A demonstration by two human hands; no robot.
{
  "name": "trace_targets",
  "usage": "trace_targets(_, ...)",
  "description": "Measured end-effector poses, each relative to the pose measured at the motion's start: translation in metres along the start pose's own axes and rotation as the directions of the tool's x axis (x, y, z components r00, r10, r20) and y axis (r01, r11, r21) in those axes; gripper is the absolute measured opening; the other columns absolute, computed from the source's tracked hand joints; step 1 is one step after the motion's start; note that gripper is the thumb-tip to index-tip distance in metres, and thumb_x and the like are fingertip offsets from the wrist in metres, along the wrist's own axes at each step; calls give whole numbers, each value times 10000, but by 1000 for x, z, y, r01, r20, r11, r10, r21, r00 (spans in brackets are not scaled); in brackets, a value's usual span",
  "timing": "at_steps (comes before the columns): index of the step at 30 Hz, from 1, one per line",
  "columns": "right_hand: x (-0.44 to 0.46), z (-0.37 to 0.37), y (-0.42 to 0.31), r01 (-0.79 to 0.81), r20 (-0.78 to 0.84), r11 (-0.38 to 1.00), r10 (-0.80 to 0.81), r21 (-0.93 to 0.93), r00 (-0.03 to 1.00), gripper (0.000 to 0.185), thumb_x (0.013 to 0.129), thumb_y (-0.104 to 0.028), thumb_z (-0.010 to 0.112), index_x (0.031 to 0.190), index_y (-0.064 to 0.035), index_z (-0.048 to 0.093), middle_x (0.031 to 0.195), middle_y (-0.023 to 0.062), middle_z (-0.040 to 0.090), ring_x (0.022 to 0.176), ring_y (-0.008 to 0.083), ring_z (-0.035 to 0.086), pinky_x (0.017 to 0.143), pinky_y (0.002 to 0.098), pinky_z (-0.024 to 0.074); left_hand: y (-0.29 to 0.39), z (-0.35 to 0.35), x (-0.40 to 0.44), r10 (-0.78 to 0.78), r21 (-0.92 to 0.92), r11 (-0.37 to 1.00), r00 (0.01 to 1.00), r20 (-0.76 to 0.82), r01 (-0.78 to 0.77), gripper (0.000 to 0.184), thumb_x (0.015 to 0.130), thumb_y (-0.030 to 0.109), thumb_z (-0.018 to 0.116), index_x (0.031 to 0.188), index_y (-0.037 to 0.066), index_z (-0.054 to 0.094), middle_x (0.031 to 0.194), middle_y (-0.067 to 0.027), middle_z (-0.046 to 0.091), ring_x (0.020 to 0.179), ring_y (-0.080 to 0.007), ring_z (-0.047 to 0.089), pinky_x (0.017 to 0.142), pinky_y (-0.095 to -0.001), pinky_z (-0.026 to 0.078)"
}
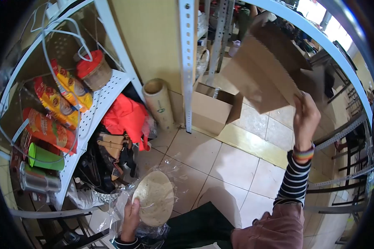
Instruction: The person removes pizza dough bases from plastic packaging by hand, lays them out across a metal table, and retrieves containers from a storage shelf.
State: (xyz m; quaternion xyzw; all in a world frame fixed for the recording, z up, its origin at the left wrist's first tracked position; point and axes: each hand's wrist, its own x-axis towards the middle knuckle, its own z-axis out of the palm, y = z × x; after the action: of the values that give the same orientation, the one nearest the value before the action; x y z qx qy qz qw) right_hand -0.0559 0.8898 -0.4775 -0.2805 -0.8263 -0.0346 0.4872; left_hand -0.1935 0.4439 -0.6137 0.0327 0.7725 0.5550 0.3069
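At the bottom left my left hand [131,220] grips a pale, speckled round disc [153,198], flat like a flatbread, in loose clear plastic. Its thumb lies over the disc's near edge. Raised on the right, my right hand [306,116] pinches the edge of an open cardboard box [264,74]. This box hangs tilted in the air with its flaps spread. Below and left of it, a second open cardboard box [210,108] stands on the floor beside the metal post; its contents cannot be made out.
A white perforated shelf [97,106] on the left bears yellow packets [72,85], a red-lidded tub [93,70], a green cup [45,157] and a metal can [39,180]. Beneath lie a red bag [126,118] and dark bags. A cardboard roll [158,103] stands near the post [188,62].
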Motion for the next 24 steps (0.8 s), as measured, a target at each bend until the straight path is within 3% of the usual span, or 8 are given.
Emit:
trace_targets(2,10,31,-6,147,34,986,-150,80,988,92,758,-5,549,846,-28,567,762,165,566,686,335,566,594,351,448,-18,-9,4,96,-40,995,993,73,-93,440,920,298,393,1188,-50,420,1108,-138,521,1013,-195,489,880,-298,368)
trace_targets(4,3,69,-12,87,189,984,-116,156,975,63,728,-6,553,789,-20,542,760,179,556,727,371,550,613,389,439,-15,-10,0,115,-86,990,991,66,-109,438,921,297,390,1185,-51,421,1104,-139,523,1011,-195,490,879,-298,368)
trace_targets(7,-24,124,1,91,258,991,-115,103,959,49,730,-27,556,770,-15,529,761,185,554,737,381,543,615,411,433,-8,-11,-4,114,-101,989,992,57,-108,432,922,291,389,1180,-54,424,1101,-144,525,1011,-199,490,880,-298,366)
trace_targets(9,-38,134,30,-14,334,999,-4,51,942,58,737,-48,559,768,-11,526,769,189,557,734,383,542,608,426,429,-9,-16,-6,94,-75,993,995,38,-91,428,922,286,389,1178,-55,427,1101,-148,527,1012,-203,490,882,-299,364)
trace_targets(14,-46,118,30,-88,346,996,85,-6,934,39,745,-51,546,778,-29,543,792,172,577,749,377,546,621,422,436,-23,-20,0,195,8,981,980,28,-195,425,924,286,387,1169,-56,441,1107,-160,530,1020,-223,492,895,-309,353)
trace_targets(18,-61,147,40,152,440,977,-203,149,875,115,719,-26,545,830,1,559,822,174,575,783,361,539,683,409,435,-14,-21,-3,172,38,984,984,36,-174,431,925,292,385,1172,-56,439,1104,-164,531,1026,-226,491,896,-306,352)
trace_targets(22,-60,167,24,149,349,967,-215,208,912,65,732,-39,555,785,-7,532,788,184,555,762,375,530,662,419,428,-9,-18,-3,208,44,977,977,45,-210,430,922,286,388,1180,-56,432,1101,-171,533,1025,-228,491,896,-304,352)
trace_targets(24,-63,174,23,8,406,968,-114,253,907,78,749,-55,558,765,-5,501,774,192,532,729,386,518,631,431,415,-10,-18,-5,180,73,980,982,50,-183,428,921,281,389,1182,-55,430,1099,-173,534,1023,-229,492,896,-304,351)
